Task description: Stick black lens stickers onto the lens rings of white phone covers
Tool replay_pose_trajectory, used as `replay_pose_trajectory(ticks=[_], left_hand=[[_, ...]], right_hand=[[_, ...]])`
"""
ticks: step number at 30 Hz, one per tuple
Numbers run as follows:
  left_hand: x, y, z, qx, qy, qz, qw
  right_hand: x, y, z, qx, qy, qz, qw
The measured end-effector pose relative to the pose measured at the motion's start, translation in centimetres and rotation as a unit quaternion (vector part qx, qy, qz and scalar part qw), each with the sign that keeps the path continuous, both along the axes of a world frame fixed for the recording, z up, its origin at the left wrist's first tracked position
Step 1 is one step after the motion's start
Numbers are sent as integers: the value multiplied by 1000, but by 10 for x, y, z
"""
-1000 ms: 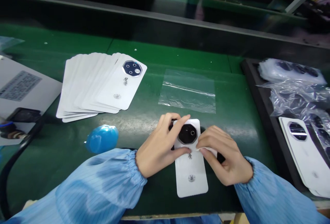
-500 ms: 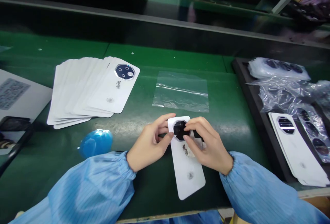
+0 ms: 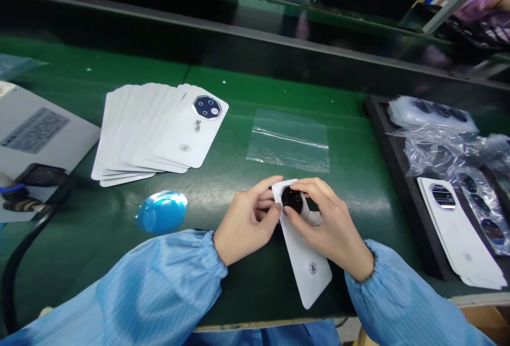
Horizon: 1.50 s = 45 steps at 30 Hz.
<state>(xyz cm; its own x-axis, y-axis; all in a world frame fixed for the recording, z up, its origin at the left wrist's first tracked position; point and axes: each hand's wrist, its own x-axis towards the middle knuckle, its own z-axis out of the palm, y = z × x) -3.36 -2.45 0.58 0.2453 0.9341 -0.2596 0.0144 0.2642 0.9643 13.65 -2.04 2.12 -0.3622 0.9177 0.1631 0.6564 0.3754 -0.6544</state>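
In front of me a white phone back panel (image 3: 306,269) lies tilted, its top end between my hands. My left hand (image 3: 245,226) grips the panel's upper left edge with thumb and fingers. My right hand (image 3: 334,229) has thumb and fingertips closed on a black octagonal camera lens cover (image 3: 292,199), which sits at the panel's camera area; whether it is fully seated I cannot tell. Something pale under my right palm is mostly hidden. To the left, white back panels (image 3: 135,128) lie fanned out, the top one bearing a dark octagonal camera piece (image 3: 207,107).
A clear plastic bag (image 3: 288,144) lies flat beyond my hands. A shiny blue piece of film (image 3: 162,212) rests by my left sleeve. The black tray (image 3: 392,176) at right holds bagged lens pieces (image 3: 480,197) and stacked white panels (image 3: 458,234). A labelled white box (image 3: 79,133) and black cable (image 3: 11,271) stand left.
The view has shifted, so most things sit further right in the picture. My right fingers have moved over the lens cover's upper and lower edges; my left hand keeps its grip.
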Motion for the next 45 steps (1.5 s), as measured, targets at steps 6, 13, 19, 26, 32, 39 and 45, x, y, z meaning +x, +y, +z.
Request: replay_pose_trajectory(ticks=[6,13,19,26,32,39,45], left_hand=[[-1,-1,-1,7,-7,2,1000],[0,2,3,-38,-46,9,998],[-2,7,5,-84,-90,48,991],[-5,8,10,-17,-117,54,991],[-7,9,7,-24,-118,43,992],[-8,9,9,-64,-141,30,988],[-10,6,15,-65,-145,32,987]], right_hand=[[-5,-3,7,-16,-41,-17,999],[-4,1,10,-57,-47,-24,997],[-1,2,-3,-21,16,-41,999],[5,1,-1,-292,312,-43,903],[4,-1,3,-364,352,-48,861],[5,-7,10,-341,359,-42,868],[8,-9,20,-354,350,-34,867]])
